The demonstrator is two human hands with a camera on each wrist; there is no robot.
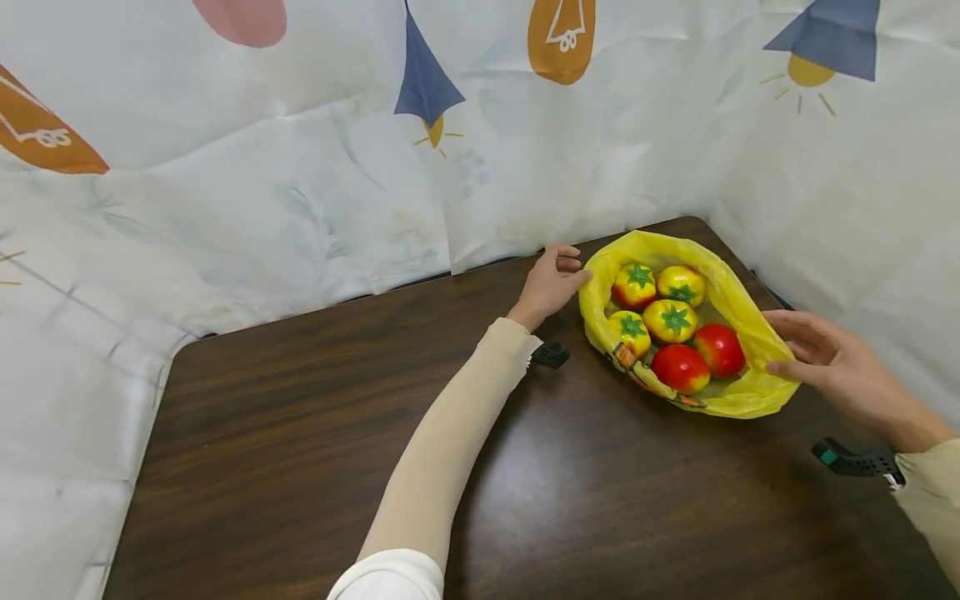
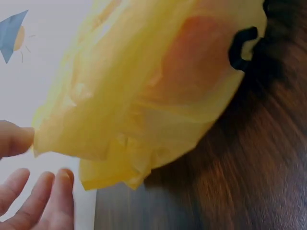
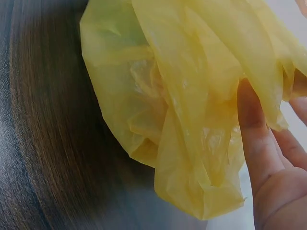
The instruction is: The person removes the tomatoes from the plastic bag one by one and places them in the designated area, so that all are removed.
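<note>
A yellow plastic bag (image 1: 750, 392) stands wide open on the table. Inside it lie several yellow persimmon-like fruits (image 1: 671, 320) with green leafy caps, and two shiny red fruits (image 1: 681, 369) nearer its front. At the bag's left rim, the thumb of my left hand (image 1: 551, 283) touches the plastic, while the other fingers stand apart from it in the left wrist view. My right hand (image 1: 847, 367) holds the right side of the bag, thumb on one face of the thin plastic and fingers behind it. Folds of plastic partly cover these right fingertips (image 3: 249, 103).
The dark wooden table (image 1: 300, 433) has rounded corners, and the bag is near its far right one. White printed cloth (image 1: 300, 192) hangs behind and along the sides. Each wrist wears a black strap, the right one (image 1: 855, 458) with a green patch.
</note>
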